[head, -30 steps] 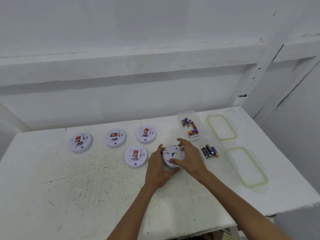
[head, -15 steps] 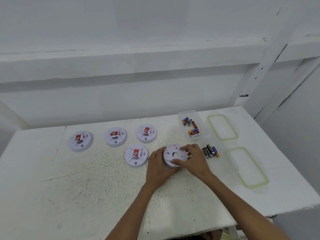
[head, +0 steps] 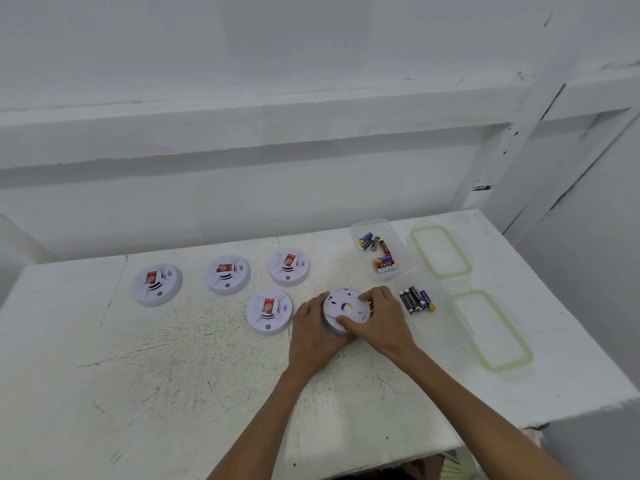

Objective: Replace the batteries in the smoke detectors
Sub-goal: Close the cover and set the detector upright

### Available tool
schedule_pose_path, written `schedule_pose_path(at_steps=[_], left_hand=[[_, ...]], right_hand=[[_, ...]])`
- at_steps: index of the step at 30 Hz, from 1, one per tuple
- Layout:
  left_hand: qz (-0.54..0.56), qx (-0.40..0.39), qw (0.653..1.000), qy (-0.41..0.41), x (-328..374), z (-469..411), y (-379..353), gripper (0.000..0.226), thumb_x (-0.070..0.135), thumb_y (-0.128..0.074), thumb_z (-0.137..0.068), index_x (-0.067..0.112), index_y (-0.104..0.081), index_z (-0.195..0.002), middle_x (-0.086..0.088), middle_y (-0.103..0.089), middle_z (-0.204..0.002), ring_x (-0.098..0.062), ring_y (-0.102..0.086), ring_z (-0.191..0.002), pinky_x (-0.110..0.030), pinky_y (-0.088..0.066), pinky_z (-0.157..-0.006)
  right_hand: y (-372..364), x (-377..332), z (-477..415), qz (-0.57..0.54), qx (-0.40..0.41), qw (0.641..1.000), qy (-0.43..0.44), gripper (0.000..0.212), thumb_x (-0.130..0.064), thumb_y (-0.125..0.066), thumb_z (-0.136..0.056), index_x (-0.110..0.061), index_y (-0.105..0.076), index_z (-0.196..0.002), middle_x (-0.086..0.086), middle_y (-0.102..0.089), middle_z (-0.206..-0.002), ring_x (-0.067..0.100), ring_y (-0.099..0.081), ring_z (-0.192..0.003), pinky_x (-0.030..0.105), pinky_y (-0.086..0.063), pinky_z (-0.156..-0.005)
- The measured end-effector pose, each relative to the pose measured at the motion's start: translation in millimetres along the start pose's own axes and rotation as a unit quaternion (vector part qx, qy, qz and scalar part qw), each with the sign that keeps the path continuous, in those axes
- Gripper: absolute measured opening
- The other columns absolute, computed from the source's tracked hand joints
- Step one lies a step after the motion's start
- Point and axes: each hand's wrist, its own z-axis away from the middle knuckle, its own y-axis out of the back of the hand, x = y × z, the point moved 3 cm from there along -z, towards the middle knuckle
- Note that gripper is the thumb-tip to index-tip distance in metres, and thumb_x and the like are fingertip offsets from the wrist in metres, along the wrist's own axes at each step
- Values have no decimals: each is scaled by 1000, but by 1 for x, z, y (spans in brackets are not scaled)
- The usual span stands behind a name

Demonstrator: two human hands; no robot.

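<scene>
While four smoke detectors [head: 269, 311] lie face-up toward the worktop's [head: 173, 393] far edge, the fifth detector [head: 344, 306], flipped, sits mid-worktop, gripped between left hand [head: 313, 336] and right hand [head: 381, 320]; two battery tubs [head: 369, 222] stand near the right edge.

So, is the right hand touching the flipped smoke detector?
Touching. The head view shows the right hand gripping the flipped smoke detector, thumb and fingertips on its top.

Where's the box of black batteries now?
Head view, right of centre: the near clear box sits just right of the right hand, with the far box behind it.
</scene>
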Motion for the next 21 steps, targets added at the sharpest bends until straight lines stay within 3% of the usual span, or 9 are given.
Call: schedule_pose_path(at_steps=[4,8,12,14,17,21], left_hand=[[9,3,1000,1,1,2,-2,100,72,-73,-65,19,-47,-145,7,-55,-139,-10,-51,-125,-34,-40,-110],[7,0,1000,-5,-5,0,-4,98,77,-71,-69,17,-52,-143,4,-59,-139,-14,-55,-126,-45,-44,-109],[20,4,1000,-15,5,0,1,81,54,-82,-70,32,-49,-140,15,-59,-132,-3,-55,-119,-41,-46,-107],[31,-2,999,-10,3,1,1,88,57,-81,-69,34,-43,-145,22,-56,-133,4,-53,-118,-37,-46,-107],[28,-9,1000,-3,1,1,1,105,66,-76,-68,26,-33,-155,18,-51,-140,-5,-52,-125,-43,-44,-110],[33,8,999,-23,8,2,5,89,59,-81,-64,51,-34,-139,34,-44,-133,4,-47,-123,-29,-41,-110]], right_hand=[[0,2,0,-7,-31,999,11,73,-63,-76,-62,-16,-56,-114,-1,-52,-109,11,-54,-90,5,-38,-70],[-2,3,-2,3,-47,999,22,76,-70,-66,-62,-18,-55,-116,-1,-52,-112,12,-54,-94,4,-36,-72],[-2,2,-5,52,-24,997,60,73,-69,-67,-64,-17,-57,-114,-1,-50,-111,15,-50,-99,22,-47,-75],[-3,-3,-7,88,-18,992,91,72,-66,-69,-68,-17,-58,-120,-1,-52,-112,16,-46,-102,29,-49,-78],[-4,-8,-10,120,-20,985,120,73,-67,-67,-70,-15,-60,-121,1,-56,-111,21,-47,-104,34,-51,-79],[-9,-17,-14,150,-28,983,106,78,-76,-59,-67,-14,-64,-113,2,-58,-109,21,-48,-103,34,-52,-75]])
